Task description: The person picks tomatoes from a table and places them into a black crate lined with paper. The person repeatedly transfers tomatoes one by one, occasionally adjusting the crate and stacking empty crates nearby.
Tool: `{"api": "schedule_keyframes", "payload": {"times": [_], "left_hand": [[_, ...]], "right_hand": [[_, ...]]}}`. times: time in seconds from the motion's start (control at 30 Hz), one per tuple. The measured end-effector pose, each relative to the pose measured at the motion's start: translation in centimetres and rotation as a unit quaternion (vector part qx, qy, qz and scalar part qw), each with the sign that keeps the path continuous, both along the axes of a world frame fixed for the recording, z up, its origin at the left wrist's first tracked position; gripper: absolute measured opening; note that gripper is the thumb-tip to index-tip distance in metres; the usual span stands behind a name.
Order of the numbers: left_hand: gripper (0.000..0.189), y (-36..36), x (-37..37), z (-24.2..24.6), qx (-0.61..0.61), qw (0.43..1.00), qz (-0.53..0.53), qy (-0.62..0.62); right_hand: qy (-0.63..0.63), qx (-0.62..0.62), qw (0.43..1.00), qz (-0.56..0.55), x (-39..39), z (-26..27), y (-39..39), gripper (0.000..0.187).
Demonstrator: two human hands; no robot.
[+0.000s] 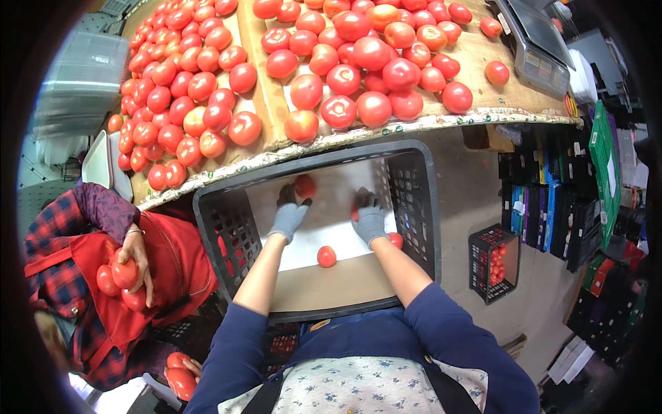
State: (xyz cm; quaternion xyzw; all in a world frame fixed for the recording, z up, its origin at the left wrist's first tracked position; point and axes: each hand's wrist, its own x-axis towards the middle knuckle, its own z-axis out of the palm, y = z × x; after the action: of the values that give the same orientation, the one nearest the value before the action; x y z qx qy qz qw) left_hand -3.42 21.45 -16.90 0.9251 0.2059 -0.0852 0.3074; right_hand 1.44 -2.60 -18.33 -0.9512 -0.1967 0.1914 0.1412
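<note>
Before me a black plastic crate [435, 207], lined with white paper and brown cardboard, sits against the table edge. Inside it, my left hand [289, 213], in a grey glove with dark fingertips, has its fingers and thumb around a tomato [305, 186]. My right hand [370, 215], gloved alike and blurred at the fingers, is farther right in the crate. A tomato [355, 211] shows between its thumb and fingers, mostly hidden. Nearer me, a loose tomato [326, 256] rests on the liner. Another tomato [395, 240] is partly covered by my right wrist.
Tomatoes [344, 79] cover a wooden table [266, 103] with a raised divider. A scale [540, 52] stands at its right. To my left, a co-worker's hand [135, 264] holds tomatoes. A small crate [494, 264] of tomatoes and stacked crates [543, 196] are at right.
</note>
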Motion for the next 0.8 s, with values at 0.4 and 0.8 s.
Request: {"api": "schedule_keyframes", "payload": {"times": [0.4,0.8], "left_hand": [[0.064,-5.6,-0.2,9.7,-0.840,0.498,0.218,-0.008],[0.060,-7.6,-1.9,18.7,-0.871,0.391,0.278,0.107]], "right_hand": [[0.525,0.562,0.622,-0.145,2.0,14.2,-3.8,0.067],[0.515,0.644,0.547,-0.145,-0.7,22.5,-7.1,0.046]]}}
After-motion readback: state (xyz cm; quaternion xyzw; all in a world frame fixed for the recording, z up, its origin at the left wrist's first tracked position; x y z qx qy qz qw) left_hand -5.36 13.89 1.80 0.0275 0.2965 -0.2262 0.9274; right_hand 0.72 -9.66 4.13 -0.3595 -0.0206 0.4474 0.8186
